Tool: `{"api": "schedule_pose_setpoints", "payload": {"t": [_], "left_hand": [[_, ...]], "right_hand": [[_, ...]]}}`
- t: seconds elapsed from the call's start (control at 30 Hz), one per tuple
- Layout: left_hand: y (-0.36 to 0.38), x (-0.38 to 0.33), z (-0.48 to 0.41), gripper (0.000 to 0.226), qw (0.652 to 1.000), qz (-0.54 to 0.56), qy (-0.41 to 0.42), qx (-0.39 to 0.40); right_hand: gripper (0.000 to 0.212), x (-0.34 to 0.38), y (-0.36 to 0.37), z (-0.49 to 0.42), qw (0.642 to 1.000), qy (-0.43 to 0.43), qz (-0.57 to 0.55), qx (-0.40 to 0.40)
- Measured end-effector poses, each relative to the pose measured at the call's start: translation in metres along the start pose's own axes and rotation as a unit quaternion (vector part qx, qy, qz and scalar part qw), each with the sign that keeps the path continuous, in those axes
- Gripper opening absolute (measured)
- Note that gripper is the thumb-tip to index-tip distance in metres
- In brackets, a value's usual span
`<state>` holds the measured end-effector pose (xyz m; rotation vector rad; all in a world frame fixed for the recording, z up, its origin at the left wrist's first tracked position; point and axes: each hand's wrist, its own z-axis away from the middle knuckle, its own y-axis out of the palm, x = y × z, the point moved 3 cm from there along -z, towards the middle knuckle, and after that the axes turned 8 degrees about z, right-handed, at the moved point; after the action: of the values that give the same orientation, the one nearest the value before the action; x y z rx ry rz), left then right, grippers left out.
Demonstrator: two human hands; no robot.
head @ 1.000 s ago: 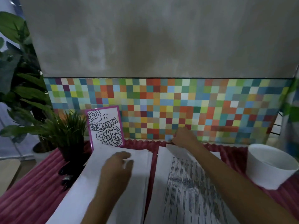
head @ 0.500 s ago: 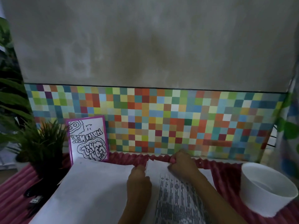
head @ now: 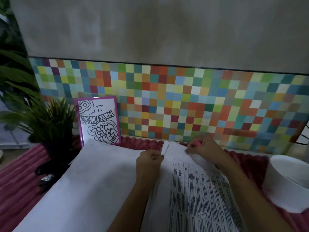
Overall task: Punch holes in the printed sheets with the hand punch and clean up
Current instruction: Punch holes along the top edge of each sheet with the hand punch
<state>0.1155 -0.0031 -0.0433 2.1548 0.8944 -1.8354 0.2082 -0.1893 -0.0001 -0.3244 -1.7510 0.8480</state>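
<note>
Left hand (head: 148, 160), fingers curled, pinches the far left corner of the stack of white printed sheets with black columns of text (head: 192, 190). The stack lies centre-right on the ribbed pink cloth mat (head: 15, 178). Right hand (head: 203, 147) grips a small pink object (head: 197, 144) at the stack's far edge. It is mostly hidden; likely the hand punch.

To punch well: square the edges, keep the corner pinched so sheets don't creep, seat the paper fully before squeezing.

Pile of blank white paper (head: 93, 178) just left of the stack. White paper bowl (head: 289, 185) to the right, probably for the scraps.

Behind: magenta-framed doodle card (head: 98, 121), green potted plant (head: 50, 119), multicoloured mosaic tile strip (head: 184, 101), grey plaster wall (head: 150, 27). Light dim
</note>
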Motion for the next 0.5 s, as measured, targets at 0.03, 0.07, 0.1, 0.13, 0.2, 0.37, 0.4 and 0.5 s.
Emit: {"api": "schedule_pose_setpoints", "payload": {"t": [0.03, 0.07, 0.1, 0.13, 0.2, 0.37, 0.4, 0.5], "left_hand": [[0.000, 0.000, 0.000, 0.008, 1.000, -0.003, 0.003, 0.001], [0.000, 0.000, 0.000, 0.010, 1.000, -0.007, 0.005, 0.000], [0.001, 0.001, 0.000, 0.011, 1.000, -0.011, 0.008, -0.002], [0.001, 0.001, 0.001, 0.011, 1.000, -0.013, 0.012, -0.004], [0.003, 0.001, 0.003, 0.012, 1.000, -0.015, 0.024, -0.011], [0.006, -0.003, 0.008, 0.017, 0.996, -0.044, 0.069, -0.030], [0.007, -0.004, 0.008, 0.018, 0.995, -0.055, 0.083, -0.033], [0.008, -0.005, 0.010, 0.019, 0.989, -0.076, 0.124, -0.036]], "right_hand": [[0.015, -0.002, 0.000, 0.000, 1.000, 0.005, 0.008, 0.003], [0.017, -0.005, 0.000, -0.002, 1.000, 0.005, 0.012, 0.002], [0.020, -0.007, 0.001, -0.003, 1.000, 0.007, 0.017, -0.001], [0.022, -0.007, 0.003, -0.004, 1.000, 0.008, 0.021, -0.006], [0.021, -0.009, 0.008, -0.006, 1.000, 0.015, 0.022, -0.016], [0.023, -0.008, 0.028, -0.001, 0.998, 0.057, 0.005, -0.010], [0.021, -0.008, 0.031, -0.001, 0.998, 0.062, 0.020, -0.018], [0.018, -0.005, 0.034, 0.000, 0.995, 0.074, 0.052, -0.045]]}}
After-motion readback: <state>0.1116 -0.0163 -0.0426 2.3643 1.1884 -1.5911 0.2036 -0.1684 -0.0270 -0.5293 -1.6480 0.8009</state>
